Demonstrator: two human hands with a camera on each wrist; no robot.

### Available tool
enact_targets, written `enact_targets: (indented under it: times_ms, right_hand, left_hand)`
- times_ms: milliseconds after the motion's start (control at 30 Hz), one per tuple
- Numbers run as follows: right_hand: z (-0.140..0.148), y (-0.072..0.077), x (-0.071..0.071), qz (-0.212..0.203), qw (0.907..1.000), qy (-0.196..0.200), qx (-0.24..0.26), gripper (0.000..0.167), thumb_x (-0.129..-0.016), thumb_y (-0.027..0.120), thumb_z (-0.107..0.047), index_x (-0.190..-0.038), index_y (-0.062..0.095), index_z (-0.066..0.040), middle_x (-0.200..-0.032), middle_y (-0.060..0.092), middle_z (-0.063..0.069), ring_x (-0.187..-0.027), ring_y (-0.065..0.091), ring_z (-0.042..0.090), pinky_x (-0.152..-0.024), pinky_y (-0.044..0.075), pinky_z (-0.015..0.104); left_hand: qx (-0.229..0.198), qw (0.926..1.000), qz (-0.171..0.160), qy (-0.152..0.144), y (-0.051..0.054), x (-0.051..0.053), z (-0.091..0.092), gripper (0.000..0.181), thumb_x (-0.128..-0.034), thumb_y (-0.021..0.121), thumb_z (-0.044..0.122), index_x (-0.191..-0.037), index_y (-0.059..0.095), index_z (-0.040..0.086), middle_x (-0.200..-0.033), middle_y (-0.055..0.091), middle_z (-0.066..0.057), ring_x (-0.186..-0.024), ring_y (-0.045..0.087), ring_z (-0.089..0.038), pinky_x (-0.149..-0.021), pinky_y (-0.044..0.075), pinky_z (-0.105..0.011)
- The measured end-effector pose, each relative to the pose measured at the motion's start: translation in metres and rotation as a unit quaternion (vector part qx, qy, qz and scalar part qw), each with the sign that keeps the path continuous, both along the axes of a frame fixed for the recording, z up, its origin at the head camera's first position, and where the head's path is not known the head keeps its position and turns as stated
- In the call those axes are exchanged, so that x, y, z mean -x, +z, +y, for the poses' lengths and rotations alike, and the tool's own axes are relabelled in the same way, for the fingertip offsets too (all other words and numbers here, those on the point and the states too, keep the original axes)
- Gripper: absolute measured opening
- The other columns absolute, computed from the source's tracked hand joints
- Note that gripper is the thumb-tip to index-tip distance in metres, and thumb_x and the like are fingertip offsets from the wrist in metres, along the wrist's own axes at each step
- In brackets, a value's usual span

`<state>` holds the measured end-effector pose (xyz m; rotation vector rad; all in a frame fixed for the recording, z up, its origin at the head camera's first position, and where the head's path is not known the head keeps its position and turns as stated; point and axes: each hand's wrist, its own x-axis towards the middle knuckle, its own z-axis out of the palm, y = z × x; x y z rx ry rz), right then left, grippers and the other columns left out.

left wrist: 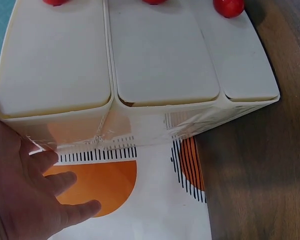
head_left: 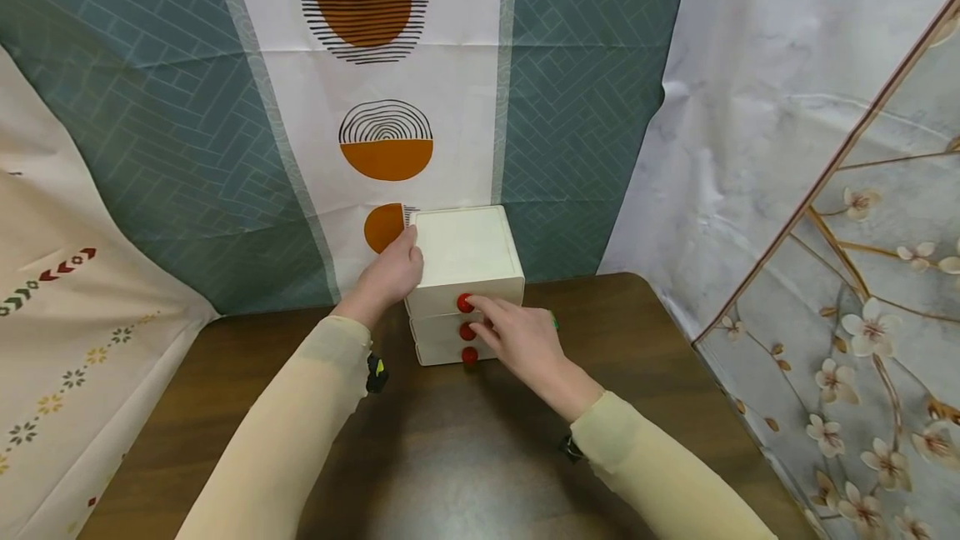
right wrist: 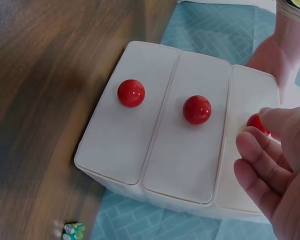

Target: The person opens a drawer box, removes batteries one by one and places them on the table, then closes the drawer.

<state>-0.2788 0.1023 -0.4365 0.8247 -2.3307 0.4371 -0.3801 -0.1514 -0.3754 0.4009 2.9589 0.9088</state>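
A small white drawer unit with three stacked drawers stands on the table, each drawer front bearing a round red knob. My right hand pinches the top drawer's knob between thumb and forefinger; the other fingers curl loosely in the right wrist view. Below it are the middle knob and the bottom knob. My left hand rests against the unit's upper left edge. In the left wrist view its fingers extend along the side, fairly straight and slightly spread. All three drawers look closed.
Small green cylinders lie on the brown wooden table to the right of the unit, mostly hidden by my hand in the head view. A patterned cloth hangs directly behind the unit. Floral cloth borders the right side.
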Motion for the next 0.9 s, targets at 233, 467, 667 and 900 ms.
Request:
enact_targets:
  times_ms: [233, 467, 667, 900]
  right_hand:
    - [0.001, -0.003, -0.008, -0.018, 0.9997, 0.015, 0.012, 0.039, -0.096, 0.090, -0.025, -0.132, 0.076, -0.016, -0.104, 0.083, 0.000, -0.062, 0.065, 0.010, -0.047, 0.041, 0.023]
    - [0.003, -0.008, -0.009, -0.038, 0.9990, 0.020, 0.010, 0.037, -0.098, 0.088, -0.024, -0.131, 0.077, -0.014, -0.104, 0.083, 0.001, -0.061, 0.062, 0.008, -0.048, 0.040, 0.022]
    - [0.002, -0.014, -0.007, -0.045, 0.9989, 0.010, -0.001, 0.034, -0.098, 0.088, -0.026, -0.128, 0.078, -0.015, -0.104, 0.084, -0.002, -0.061, 0.065, 0.008, -0.047, 0.037, 0.020]
    - [-0.001, -0.022, -0.004, -0.057, 0.9983, 0.000, -0.013, 0.029, -0.098, 0.088, -0.026, -0.123, 0.078, -0.017, -0.099, 0.082, -0.004, -0.061, 0.066, 0.008, -0.046, 0.037, 0.020]
  left_hand:
    - [0.001, 1.0000, -0.002, 0.000, 0.001, -0.001, -0.001, 0.066, -0.1193, 0.018, 0.031, -0.176, 0.008, 0.001, -0.185, 0.007, -0.016, -0.170, 0.009, -0.034, -0.136, 0.009, -0.050]
    - [0.000, 1.0000, 0.000, 0.003, 0.001, -0.001, 0.000, 0.066, -0.1194, 0.019, 0.032, -0.177, 0.008, 0.001, -0.185, 0.008, -0.015, -0.170, 0.010, -0.033, -0.136, 0.010, -0.050]
    - [-0.002, 1.0000, 0.004, 0.005, 0.000, 0.001, 0.000, 0.066, -0.1193, 0.020, 0.031, -0.176, 0.009, 0.000, -0.185, 0.009, -0.016, -0.170, 0.010, -0.033, -0.136, 0.009, -0.049]
    - [-0.010, 0.9999, 0.008, 0.005, -0.001, 0.000, 0.000, 0.066, -0.1191, 0.021, 0.032, -0.176, 0.010, -0.001, -0.184, 0.010, -0.016, -0.170, 0.012, -0.033, -0.136, 0.011, -0.047]
